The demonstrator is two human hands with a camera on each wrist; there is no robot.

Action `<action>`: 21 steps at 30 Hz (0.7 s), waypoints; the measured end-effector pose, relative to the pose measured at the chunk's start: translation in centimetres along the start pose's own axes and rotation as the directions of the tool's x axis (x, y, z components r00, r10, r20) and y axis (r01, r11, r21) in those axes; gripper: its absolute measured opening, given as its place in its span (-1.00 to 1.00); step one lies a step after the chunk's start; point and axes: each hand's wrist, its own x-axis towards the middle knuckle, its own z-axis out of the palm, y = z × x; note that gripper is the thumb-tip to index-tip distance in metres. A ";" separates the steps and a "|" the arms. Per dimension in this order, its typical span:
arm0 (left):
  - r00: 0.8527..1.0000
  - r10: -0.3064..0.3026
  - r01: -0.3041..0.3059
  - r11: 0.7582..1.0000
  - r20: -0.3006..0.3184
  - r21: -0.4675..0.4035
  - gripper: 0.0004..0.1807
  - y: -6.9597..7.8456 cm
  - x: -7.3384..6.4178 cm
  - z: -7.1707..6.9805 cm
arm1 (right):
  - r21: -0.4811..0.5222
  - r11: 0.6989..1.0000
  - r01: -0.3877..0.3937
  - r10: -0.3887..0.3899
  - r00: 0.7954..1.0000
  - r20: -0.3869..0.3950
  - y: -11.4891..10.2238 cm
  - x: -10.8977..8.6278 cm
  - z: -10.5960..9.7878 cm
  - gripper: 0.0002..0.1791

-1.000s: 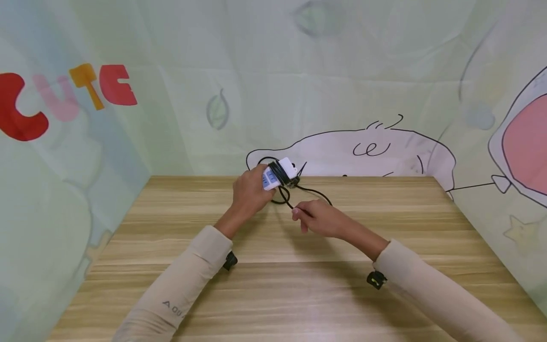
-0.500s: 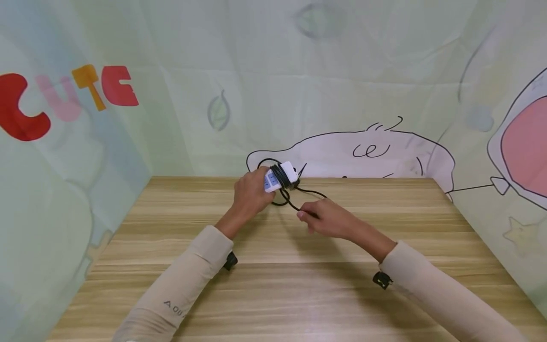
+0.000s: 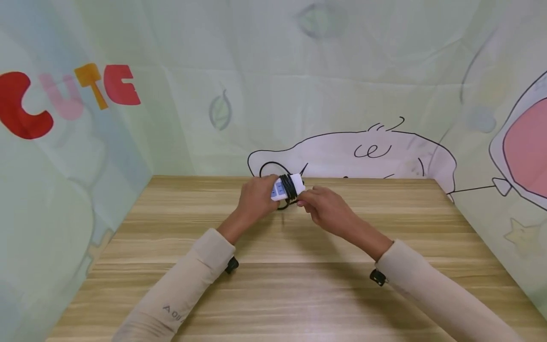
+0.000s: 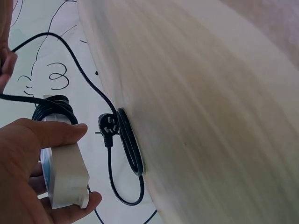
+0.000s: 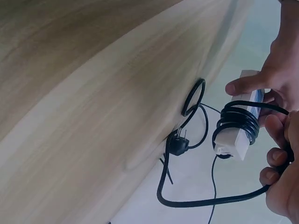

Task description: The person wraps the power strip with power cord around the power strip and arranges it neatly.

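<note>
In the head view my left hand (image 3: 256,199) grips a white power strip (image 3: 297,183) with blue socket faces, held over the back of the table. Several turns of black cord (image 3: 288,186) are wound round the strip's middle. My right hand (image 3: 329,209) is close by on the right, its curled fingers holding the loose cord. The right wrist view shows this cord (image 5: 215,202) running from the fist in a wide bend. A black three-pin plug (image 4: 108,125) and a bundled loop of cord (image 4: 130,142) appear beyond the strip; whether they touch the table I cannot tell.
The wood-grain table (image 3: 282,294) ends at a back edge just behind the hands. Printed fabric walls (image 3: 179,109) rise behind it and at both sides. A small black device (image 3: 378,277) sits at the right wrist, and another (image 3: 231,265) at the left.
The right hand first drew slightly rightward with the cord, then came up and in beside the strip's end. The left hand and power strip shifted slightly right and down.
</note>
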 end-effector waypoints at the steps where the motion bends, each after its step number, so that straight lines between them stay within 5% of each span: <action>1: 1.000 0.015 -0.015 1.000 -0.003 0.014 -0.45 0.1 -0.1 0.0 | -0.011 1.000 0.008 -0.008 1.000 -0.011 0.1 0.2 0.1 -0.91; 13: 0.980 0.193 -0.196 0.980 0.047 0.046 -0.51 1.5 -0.6 0.1 | 0.006 1.000 0.009 -0.009 0.996 -0.091 1.6 2.3 0.1 -0.87; 21: 0.972 0.220 -0.223 0.974 0.083 0.030 -0.54 1.8 -1.0 0.0 | 0.056 0.998 -0.025 0.029 0.996 -0.080 2.5 2.5 0.5 -0.84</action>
